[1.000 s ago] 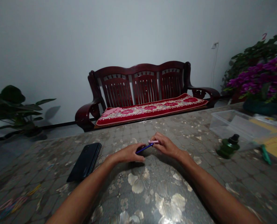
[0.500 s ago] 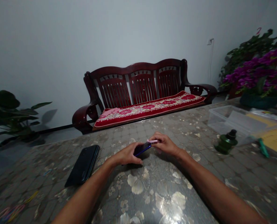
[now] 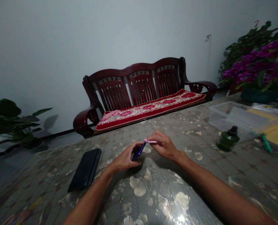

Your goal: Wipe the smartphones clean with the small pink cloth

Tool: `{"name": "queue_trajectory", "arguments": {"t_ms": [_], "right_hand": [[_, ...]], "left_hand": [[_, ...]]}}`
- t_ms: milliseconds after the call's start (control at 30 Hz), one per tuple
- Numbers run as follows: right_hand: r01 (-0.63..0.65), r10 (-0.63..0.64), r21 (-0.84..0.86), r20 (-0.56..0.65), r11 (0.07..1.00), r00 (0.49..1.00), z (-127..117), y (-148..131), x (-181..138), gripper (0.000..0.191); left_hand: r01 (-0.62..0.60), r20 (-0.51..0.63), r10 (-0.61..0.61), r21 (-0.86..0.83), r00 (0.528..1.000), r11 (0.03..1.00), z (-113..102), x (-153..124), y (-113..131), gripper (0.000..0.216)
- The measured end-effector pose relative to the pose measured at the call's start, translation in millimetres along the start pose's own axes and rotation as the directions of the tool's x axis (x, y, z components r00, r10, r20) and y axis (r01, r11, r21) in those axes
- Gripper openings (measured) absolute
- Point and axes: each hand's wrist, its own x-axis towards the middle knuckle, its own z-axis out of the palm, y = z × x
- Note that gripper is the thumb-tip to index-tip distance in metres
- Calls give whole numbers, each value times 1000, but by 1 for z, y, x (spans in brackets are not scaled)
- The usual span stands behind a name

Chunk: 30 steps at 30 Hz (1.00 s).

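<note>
My left hand [image 3: 127, 157] is closed around a blue phone [image 3: 139, 152], thumb below and fingers above. The phone is tilted up off the table, its blue edge showing. My right hand [image 3: 163, 144] pinches a thin pink strip [image 3: 151, 142], whose far end touches the top corner of the phone. The strip's material is too small to make out. On the table to the left of my left forearm lies a black phone-like device [image 3: 85, 168] with a glossy surface.
A green bottle [image 3: 228, 139] with a black cap stands at right, beside a clear plastic box [image 3: 232, 117] and a green tool [image 3: 266, 143]. Coloured bands [image 3: 20, 215] lie at lower left. A wooden bench [image 3: 142, 79] stands beyond the patterned table [image 3: 190, 193].
The blue phone has tipped steeper in my left hand. My right hand has shifted slightly left, and the pink strip now reaches over the phone's top corner.
</note>
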Motion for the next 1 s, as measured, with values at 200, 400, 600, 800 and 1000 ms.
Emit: {"name": "queue_trajectory", "arguments": {"t_ms": [200,400,600,800,1000], "right_hand": [[137,-135,-113,22,984,991,4,-7,-3,32],[272,-262,-176,74,946,962,7,-21,-1,34],[299,-289,-230,77,926,954,6,-21,0,34],[315,-302,-292,90,903,949,7,-26,0,31],[365,-342,-351,127,862,931,6,-24,1,32]], "left_hand": [[-56,-52,54,-33,997,998,3,0,-2,67],[-74,-79,74,5,994,997,3,0,-4,72],[-72,-97,73,22,993,997,4,-1,-5,72],[-72,-106,76,44,992,996,4,-2,-6,72],[-77,-111,83,57,990,995,1,-1,-7,72]]}}
